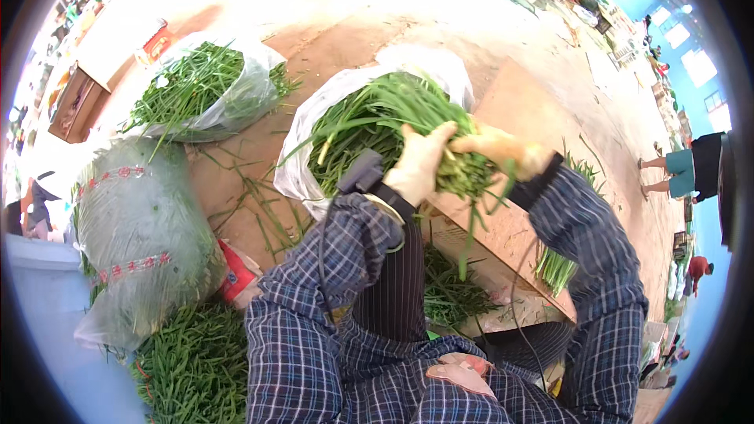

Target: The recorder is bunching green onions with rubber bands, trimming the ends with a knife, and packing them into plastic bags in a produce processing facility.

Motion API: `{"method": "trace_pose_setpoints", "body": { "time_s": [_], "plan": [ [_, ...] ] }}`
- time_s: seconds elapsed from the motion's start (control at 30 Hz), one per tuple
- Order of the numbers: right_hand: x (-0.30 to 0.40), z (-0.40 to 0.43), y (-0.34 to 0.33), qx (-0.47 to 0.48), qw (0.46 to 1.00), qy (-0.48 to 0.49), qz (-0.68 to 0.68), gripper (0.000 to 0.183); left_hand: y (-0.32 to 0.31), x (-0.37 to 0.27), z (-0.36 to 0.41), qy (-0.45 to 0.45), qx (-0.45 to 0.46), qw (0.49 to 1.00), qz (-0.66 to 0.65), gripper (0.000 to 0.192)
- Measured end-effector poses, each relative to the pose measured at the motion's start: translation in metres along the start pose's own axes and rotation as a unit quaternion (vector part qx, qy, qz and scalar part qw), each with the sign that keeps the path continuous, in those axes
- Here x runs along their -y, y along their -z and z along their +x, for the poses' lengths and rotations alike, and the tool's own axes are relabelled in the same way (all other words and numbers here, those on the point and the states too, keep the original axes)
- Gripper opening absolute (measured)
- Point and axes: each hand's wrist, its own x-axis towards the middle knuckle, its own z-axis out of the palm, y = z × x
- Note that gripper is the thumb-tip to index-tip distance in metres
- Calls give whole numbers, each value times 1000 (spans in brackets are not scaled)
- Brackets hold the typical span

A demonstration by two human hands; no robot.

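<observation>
Both hands grip one bundle of long green leaves, likely garlic chives (pixel 471 176). My left hand (pixel 418 159) is wrapped round its near left side, with the thumb raised. From the right, my right hand (pixel 506 147) holds the same bundle close to its cut ends. Those ends point toward me, and a few loose leaves dangle below. The leafy part droops away over an opened white plastic bag (pixel 294 147), which is full of more such leaves. Some fingers are hidden by the stalks.
A wooden board (pixel 512 88) lies at the right, with a smaller bunch of greens (pixel 556 274) on it. At the left are another open bag of greens (pixel 235 106) and a stuffed clear plastic sack (pixel 141 206). Loose leaves (pixel 259 206) litter the floor. A person (pixel 689 168) stands far right.
</observation>
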Motion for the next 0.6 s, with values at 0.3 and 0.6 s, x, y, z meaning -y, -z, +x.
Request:
{"method": "trace_pose_setpoints", "body": {
  "time_s": [0.3,0.6],
  "plan": [
    [3,-205,-8,-207,950,143,-184,84,-115,57,-105,-237,143,954,116,88],
    [-180,-157,-12,-427,880,150,-148,98,-41,156,-57,-80,155,962,212,91]
  ]
}}
